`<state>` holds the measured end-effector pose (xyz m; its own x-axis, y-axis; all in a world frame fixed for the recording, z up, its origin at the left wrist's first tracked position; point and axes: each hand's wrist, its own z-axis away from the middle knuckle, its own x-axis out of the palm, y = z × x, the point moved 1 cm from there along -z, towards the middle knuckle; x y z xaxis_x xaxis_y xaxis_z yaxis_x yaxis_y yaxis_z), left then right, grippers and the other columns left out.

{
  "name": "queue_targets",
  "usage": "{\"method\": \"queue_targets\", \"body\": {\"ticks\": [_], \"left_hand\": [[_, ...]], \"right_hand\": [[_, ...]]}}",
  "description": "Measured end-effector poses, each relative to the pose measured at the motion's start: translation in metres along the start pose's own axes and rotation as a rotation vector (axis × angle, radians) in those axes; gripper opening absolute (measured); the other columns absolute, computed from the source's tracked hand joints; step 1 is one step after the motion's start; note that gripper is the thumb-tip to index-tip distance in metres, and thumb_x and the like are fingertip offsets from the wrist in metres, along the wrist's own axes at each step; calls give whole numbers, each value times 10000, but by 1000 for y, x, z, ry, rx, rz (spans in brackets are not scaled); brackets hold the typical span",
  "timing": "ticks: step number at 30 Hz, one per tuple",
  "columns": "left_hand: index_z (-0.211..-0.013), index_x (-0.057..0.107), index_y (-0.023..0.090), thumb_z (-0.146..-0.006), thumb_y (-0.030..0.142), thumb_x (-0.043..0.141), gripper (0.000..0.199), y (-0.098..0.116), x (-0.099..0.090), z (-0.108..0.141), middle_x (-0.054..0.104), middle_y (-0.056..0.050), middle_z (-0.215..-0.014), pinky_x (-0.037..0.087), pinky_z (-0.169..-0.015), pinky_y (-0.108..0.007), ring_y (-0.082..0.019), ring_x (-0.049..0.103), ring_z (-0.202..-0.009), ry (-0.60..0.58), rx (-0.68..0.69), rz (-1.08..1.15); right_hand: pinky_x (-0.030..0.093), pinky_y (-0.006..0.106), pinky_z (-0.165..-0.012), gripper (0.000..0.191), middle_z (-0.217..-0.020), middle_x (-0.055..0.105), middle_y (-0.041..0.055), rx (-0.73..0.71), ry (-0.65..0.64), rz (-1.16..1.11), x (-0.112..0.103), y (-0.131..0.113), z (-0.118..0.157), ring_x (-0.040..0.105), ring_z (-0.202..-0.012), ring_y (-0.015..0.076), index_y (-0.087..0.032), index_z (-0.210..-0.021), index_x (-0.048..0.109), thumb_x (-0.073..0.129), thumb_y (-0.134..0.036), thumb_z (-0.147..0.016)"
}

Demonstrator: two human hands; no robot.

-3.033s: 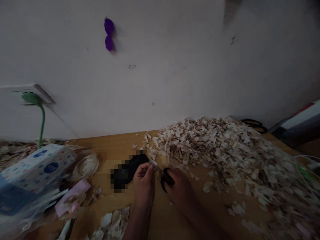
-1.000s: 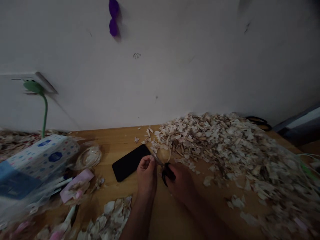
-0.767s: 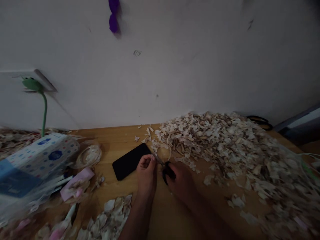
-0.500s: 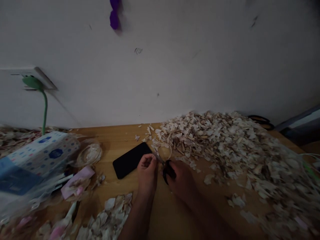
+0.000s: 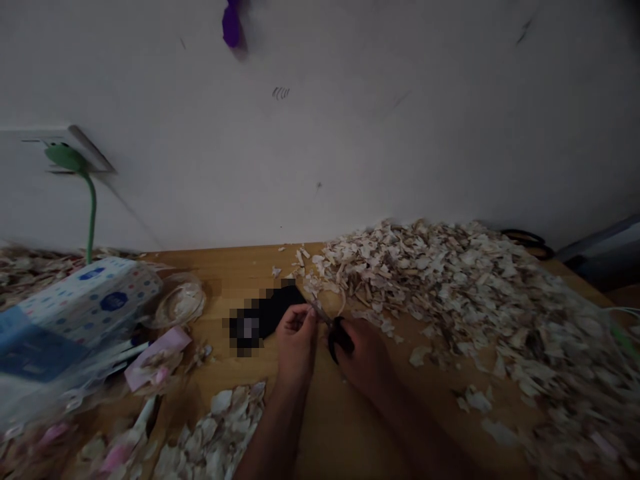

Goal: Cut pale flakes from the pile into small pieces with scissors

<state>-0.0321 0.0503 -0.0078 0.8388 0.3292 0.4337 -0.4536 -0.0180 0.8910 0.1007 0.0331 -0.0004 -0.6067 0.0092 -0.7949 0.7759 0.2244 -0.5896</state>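
In the head view, the left hand (image 5: 295,343) has its fingers pressed together; what they pinch is too small to tell. The right hand's (image 5: 366,357) fingers curl around black-handled metal scissors (image 5: 341,341), over the brown wooden desk (image 5: 333,430), near a big pile of pale, dry flakes (image 5: 425,267).

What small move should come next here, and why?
I'd probably ease the left hand slightly back from the black-handled metal scissors before any snip. The right hand grips their handles, and their blades point at the left hand's pinched fingertips, very close by. Whether they touch, and what is pinched, is too dark to tell.
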Motion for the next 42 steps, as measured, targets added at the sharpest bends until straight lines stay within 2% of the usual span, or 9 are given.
{"method": "queue_targets", "body": {"ticks": [21, 28, 31, 36, 42], "left_hand": [[-756, 684, 169, -671, 344, 779, 216, 4, 3, 1, 679, -4, -691, 475, -611, -204, -107, 604, -634, 18, -3, -18], [-866, 679, 175, -648, 343, 804, 302, 4, 11, 4, 682, -7, -774, 478, -615, -197, -92, 606, -644, -24, -159, 183], [-805, 668, 177, -632, 338, 813, 277, 5, 15, 7, 669, 8, -739, 469, -589, -184, -80, 592, -608, -24, -193, 242], [-762, 660, 169, -644, 333, 801, 246, 5, 14, 7, 647, 16, -676, 451, -554, -178, -79, 571, -571, -18, -165, 202], [-769, 678, 159, -670, 345, 780, 234, 0, 3, 0, 650, 3, -659, 446, -572, -188, -89, 569, -586, -60, -104, 52]], "right_hand": [[394, 313, -700, 100, -809, 624, 65, -7, 8, -11, -2, -3, -1, 557, -793, 230, -195, -836, 584, 515, -183, -766], [407, 309, -694, 103, -793, 631, 67, -3, 49, -36, 0, 0, 0, 563, -776, 223, -190, -823, 585, 498, -182, -769], [405, 307, -689, 95, -792, 632, 64, -19, 51, 0, 1, 0, 1, 562, -774, 223, -196, -819, 582, 508, -183, -760], [400, 312, -702, 97, -804, 637, 61, -18, 40, -9, -1, -3, 0, 563, -787, 226, -197, -825, 577, 511, -175, -758], [388, 309, -684, 67, -782, 627, 57, -17, 30, 5, -2, -3, -1, 555, -769, 223, -200, -801, 566, 507, -184, -771]]}}
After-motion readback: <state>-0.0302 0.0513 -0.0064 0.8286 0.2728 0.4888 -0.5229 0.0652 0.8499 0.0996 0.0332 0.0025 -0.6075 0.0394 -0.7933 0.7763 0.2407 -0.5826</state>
